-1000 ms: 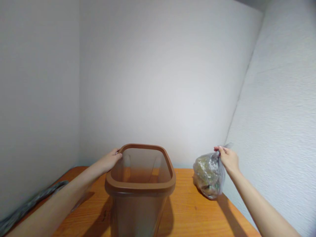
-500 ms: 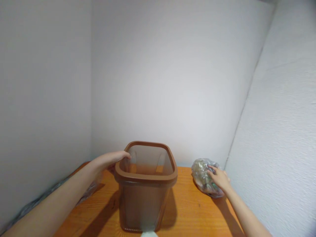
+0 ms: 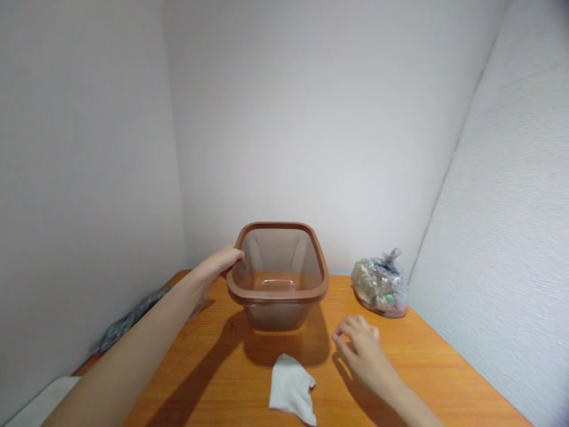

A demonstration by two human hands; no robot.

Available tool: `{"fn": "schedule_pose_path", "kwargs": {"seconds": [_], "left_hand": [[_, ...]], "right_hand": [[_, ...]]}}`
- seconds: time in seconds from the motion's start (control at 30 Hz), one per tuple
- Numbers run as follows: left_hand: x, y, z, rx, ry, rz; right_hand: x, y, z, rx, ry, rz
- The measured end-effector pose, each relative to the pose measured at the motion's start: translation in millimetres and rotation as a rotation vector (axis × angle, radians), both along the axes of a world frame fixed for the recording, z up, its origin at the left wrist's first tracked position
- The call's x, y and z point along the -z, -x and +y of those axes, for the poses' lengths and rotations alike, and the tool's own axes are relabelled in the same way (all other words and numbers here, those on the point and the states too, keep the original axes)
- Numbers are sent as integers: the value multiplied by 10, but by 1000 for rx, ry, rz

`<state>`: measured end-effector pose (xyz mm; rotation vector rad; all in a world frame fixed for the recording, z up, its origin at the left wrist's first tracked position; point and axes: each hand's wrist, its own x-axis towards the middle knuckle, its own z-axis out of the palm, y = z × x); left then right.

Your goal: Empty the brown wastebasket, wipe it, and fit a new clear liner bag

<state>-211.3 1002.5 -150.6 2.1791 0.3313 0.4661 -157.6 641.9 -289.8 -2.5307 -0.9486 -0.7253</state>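
Observation:
My left hand grips the left rim of a brown, see-through plastic bin, thumb over the edge. The bin's mouth leans toward me, and its shadow lies on the table in front of it, so it looks raised or tilted; I cannot tell which. My right hand hovers over the table to the right of the bin, fingers loosely curled with a gap at the thumb and nothing between them. Nearest to it are a white cloth lying crumpled in front of the bin and a knotted clear plastic bag of mixed bits farther back.
An orange-brown wooden table stands in a corner of white walls. Along its left edge lies dark, crumpled plastic, partly behind my left arm. Something white shows at the lower left.
My right hand has let go of the plastic bag and come back toward me. The bin has tilted or risen in my left hand. The view has dipped, bringing the whole cloth into sight.

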Motion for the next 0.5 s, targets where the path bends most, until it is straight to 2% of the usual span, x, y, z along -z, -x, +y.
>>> {"fn": "schedule_pose_path", "kwargs": {"seconds": [0.1,0.2,0.37,0.5], "left_hand": [[131,42,-59,-25,-60,-104],[303,114,-139,-80,-153,-207],[607,297,-301,-209,-311,-312],[841,418,-400,-259,-346,-371]], "right_hand": [[357,216,311,-18,5,248],[565,268,554,10,-19,333],[701,310,780,10,-42,383],[772,354,758,-45,-136,471]]}}
